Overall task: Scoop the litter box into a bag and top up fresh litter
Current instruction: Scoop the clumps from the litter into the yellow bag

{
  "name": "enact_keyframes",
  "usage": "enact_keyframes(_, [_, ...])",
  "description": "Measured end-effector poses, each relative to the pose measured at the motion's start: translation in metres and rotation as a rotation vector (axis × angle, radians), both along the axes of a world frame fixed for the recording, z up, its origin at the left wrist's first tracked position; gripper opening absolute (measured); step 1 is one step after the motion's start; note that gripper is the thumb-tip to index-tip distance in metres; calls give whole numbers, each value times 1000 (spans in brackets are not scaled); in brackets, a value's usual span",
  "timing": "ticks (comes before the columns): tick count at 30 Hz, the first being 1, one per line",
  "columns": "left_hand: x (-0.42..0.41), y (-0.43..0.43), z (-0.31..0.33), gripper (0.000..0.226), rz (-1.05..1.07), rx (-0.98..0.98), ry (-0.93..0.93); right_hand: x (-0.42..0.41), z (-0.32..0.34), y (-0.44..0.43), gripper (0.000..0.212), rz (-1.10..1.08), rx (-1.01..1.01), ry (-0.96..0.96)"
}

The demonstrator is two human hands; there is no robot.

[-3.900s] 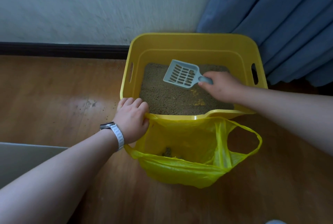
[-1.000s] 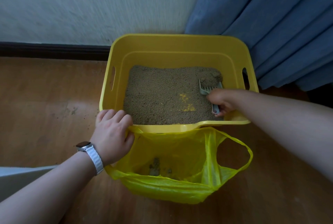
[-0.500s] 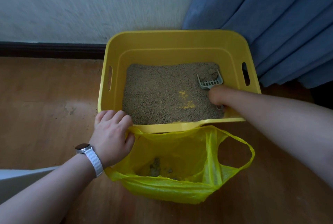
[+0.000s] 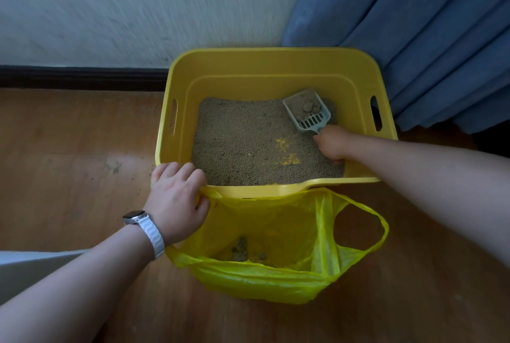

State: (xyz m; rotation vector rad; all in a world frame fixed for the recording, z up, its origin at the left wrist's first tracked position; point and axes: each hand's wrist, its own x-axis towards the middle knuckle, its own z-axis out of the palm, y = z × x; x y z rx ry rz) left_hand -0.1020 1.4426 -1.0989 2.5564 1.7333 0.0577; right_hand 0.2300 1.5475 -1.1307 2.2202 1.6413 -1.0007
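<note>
A yellow litter box (image 4: 265,66) stands on the wooden floor against the wall, filled with brown litter (image 4: 242,144). My right hand (image 4: 331,144) grips the handle of a pale blue slotted scoop (image 4: 307,113), which is raised over the far right corner and carries litter and a clump. A yellow plastic bag (image 4: 265,279) hangs open in front of the box with a few dark clumps at its bottom. My left hand (image 4: 176,199) pinches the bag's left handle against the near rim of the box.
A blue curtain (image 4: 430,25) hangs at the right, touching the box's far right corner. A dark skirting board (image 4: 77,77) runs along the wall. Something pale grey (image 4: 27,265) lies at the lower left. Litter grains are scattered on the floor left of the box.
The scoop has come up out of the litter at the far right corner, loaded with litter and a clump. My left hand has kept its hold on the bag handle.
</note>
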Motion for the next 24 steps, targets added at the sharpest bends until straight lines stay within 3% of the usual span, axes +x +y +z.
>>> enact_keyframes(2, [0,-1,0,20,-1,0,6,-2,7,-4,30,139,43,-52])
enact_keyframes(6, [1,-1,1,20,9,-5,13,-1,7,-7,31,192,146,55])
enact_keyframes(24, [2,-3,1,30,23,0,8,5,43,-14,33,154,54,45])
